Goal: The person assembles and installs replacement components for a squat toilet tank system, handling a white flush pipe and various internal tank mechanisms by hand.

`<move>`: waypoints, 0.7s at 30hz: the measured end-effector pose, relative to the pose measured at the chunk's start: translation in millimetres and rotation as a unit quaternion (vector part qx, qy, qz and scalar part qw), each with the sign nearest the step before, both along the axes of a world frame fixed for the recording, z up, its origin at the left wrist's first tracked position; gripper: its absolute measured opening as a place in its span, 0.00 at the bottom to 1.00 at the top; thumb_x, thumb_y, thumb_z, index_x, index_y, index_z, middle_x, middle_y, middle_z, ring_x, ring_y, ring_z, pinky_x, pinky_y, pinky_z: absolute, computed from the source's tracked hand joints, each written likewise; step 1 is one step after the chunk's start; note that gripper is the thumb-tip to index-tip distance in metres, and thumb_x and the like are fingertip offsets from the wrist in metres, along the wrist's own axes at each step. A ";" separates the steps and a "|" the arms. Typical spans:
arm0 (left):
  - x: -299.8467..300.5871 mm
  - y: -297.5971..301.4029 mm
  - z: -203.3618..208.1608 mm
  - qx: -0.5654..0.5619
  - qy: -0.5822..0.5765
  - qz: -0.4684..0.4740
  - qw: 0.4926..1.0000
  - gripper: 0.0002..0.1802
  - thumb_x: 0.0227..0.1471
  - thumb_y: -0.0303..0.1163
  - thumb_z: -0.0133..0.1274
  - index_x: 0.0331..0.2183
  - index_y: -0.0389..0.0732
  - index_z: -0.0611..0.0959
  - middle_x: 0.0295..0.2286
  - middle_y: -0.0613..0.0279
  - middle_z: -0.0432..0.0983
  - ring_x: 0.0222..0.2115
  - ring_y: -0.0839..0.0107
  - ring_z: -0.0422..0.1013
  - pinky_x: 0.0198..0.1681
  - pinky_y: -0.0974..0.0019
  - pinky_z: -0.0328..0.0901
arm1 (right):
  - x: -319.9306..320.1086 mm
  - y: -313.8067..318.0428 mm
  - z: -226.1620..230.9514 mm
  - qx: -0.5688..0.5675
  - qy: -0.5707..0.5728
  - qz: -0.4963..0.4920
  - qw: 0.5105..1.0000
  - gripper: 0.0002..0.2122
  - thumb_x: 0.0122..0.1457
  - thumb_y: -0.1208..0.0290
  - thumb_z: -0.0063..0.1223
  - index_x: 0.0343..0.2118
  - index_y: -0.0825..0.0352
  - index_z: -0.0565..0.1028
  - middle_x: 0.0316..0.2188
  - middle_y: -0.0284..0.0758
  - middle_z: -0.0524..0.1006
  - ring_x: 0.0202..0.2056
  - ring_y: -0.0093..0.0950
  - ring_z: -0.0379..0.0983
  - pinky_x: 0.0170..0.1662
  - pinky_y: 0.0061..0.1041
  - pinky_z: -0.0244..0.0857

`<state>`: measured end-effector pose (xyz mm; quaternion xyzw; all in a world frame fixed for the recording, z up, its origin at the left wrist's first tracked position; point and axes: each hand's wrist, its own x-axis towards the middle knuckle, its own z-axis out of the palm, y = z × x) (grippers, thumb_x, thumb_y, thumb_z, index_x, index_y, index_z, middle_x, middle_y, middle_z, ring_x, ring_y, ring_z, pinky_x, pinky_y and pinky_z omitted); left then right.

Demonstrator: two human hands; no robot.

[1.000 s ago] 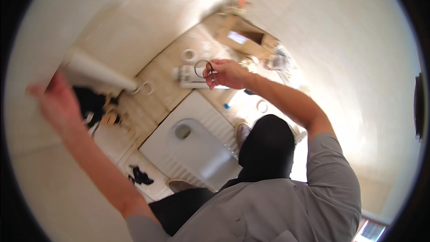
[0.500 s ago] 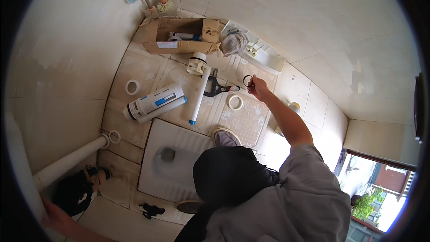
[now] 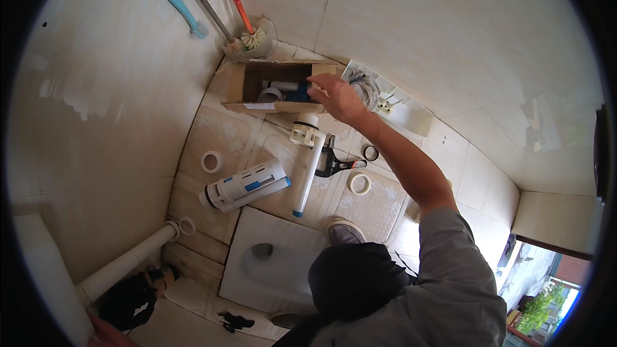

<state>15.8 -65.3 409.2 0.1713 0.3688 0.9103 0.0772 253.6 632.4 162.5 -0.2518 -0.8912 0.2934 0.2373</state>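
Note:
My right hand (image 3: 337, 97) reaches over the right end of an open cardboard box (image 3: 289, 108), fingers apart, with nothing visible in them. Inside the box lie a white-and-blue plastic part (image 3: 297, 93) and a white ring (image 3: 270, 94). A black ring (image 3: 371, 153) rests on the tiles beside a black adjustable wrench (image 3: 334, 163). A white flush valve (image 3: 247, 185) and a white fill valve (image 3: 309, 170) with a blue tip lie on the floor. My left hand (image 3: 109, 333) shows only in part at the lower left by the white cistern; its fingers are hidden.
A squat toilet pan (image 3: 247, 275) is set in the floor before me. White rings (image 3: 360, 184) lie on the tiles. Brushes (image 3: 247, 29) stand in the far corner. A white lid (image 3: 411, 119) holding a grey rag (image 3: 364, 87) leans by the wall. A white pipe (image 3: 128, 262) runs at left.
My right hand has left the black ring on the floor and moved left and away from me to the box. The whole view has shifted.

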 end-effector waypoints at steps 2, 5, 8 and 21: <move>14.9 27.0 13.7 -0.033 -0.008 0.258 0.965 0.22 0.56 0.47 0.60 0.45 0.42 0.79 0.46 0.55 0.75 0.51 0.62 0.66 0.60 0.52 0.60 | -8.9 -12.1 -16.3 0.091 -0.067 0.111 0.987 0.11 0.56 0.67 0.60 0.39 0.67 0.81 0.40 0.39 0.79 0.44 0.40 0.75 0.49 0.37 0.70; 20.7 37.2 21.1 0.041 -0.014 0.233 0.972 0.23 0.51 0.43 0.65 0.44 0.41 0.79 0.44 0.57 0.76 0.50 0.61 0.67 0.60 0.52 0.60 | -4.2 -50.0 -19.8 0.131 -0.103 0.067 0.984 0.10 0.54 0.69 0.60 0.39 0.66 0.81 0.38 0.35 0.79 0.42 0.36 0.73 0.47 0.34 0.70; 28.1 60.8 24.5 0.058 -0.036 0.241 0.968 0.24 0.47 0.39 0.67 0.43 0.40 0.79 0.45 0.57 0.75 0.51 0.59 0.66 0.61 0.51 0.60 | -2.4 -51.4 -26.3 0.128 -0.085 0.097 0.983 0.07 0.54 0.68 0.59 0.33 0.65 0.80 0.34 0.34 0.77 0.39 0.36 0.73 0.44 0.35 0.70; 25.7 61.0 22.6 0.098 -0.050 0.225 0.968 0.31 0.47 0.33 0.68 0.51 0.35 0.75 0.51 0.55 0.72 0.56 0.58 0.63 0.64 0.51 0.56 | 18.5 -75.7 -22.3 0.176 -0.156 0.163 0.958 0.22 0.45 0.80 0.53 0.48 0.69 0.75 0.42 0.38 0.76 0.43 0.38 0.71 0.47 0.36 0.69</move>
